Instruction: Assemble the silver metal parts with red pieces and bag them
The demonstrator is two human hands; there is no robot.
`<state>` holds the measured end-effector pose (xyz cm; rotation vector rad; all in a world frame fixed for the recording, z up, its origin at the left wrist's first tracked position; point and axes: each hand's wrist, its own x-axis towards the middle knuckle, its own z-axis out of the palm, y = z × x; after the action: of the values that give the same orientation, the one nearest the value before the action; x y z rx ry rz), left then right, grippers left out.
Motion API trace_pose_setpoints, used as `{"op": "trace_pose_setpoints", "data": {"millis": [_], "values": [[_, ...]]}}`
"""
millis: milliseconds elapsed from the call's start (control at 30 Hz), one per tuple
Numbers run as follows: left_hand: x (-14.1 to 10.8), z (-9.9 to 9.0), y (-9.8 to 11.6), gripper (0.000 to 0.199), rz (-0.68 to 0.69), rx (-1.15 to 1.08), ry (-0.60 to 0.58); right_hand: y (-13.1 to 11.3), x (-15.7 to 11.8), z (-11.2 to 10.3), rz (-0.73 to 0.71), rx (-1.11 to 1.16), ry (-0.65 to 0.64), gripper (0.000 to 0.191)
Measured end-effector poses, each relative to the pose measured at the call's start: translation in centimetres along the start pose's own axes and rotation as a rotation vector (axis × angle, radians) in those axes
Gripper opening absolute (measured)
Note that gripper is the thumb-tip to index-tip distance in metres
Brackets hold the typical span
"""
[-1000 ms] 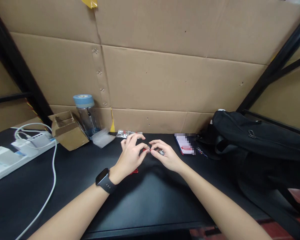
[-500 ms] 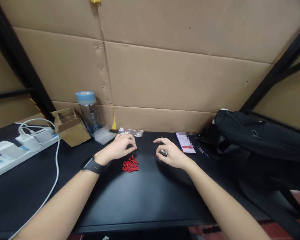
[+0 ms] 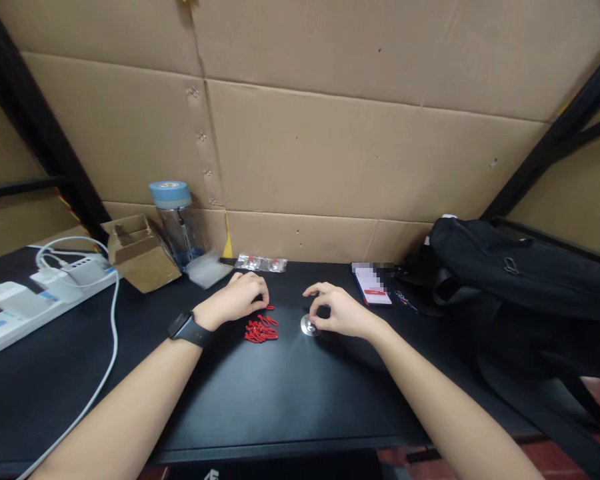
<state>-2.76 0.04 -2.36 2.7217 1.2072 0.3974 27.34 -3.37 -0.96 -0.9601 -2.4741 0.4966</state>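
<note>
- Red loops (image 3: 261,333) piled on the black table (image 3: 280,400)
- Silver disc (image 3: 307,326) right of them, pinched by the right hand (image 3: 341,312)
- Left hand (image 3: 237,300) pinching a single red loop (image 3: 270,308) just beyond the pile
- Silver packets (image 3: 261,264) farther back

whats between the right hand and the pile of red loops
In the head view, a shiny silver disc lies there, close by the right hand, then black tabletop up to the red loops.
</note>
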Motion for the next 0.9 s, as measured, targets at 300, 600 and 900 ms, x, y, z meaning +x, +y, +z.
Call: {"op": "trace_pose_setpoints", "data": {"millis": [300,600,900], "values": [[0.3,1.3,0.9,0.01,-0.027,0.05,0.037,4.7,-0.8,-1.5,0.187,-0.196,0.093,0.049],[0.7,0.8,2.4,0.014,-0.056,-0.06,0.232,5.7,-0.7,-1.0,0.178,-0.071,0.056,0.046],[1.2,1.5,3.7,0.023,-0.166,-0.069,0.35,5.1,-0.9,-2.1,0.165,-0.047,0.065,0.045]]}}
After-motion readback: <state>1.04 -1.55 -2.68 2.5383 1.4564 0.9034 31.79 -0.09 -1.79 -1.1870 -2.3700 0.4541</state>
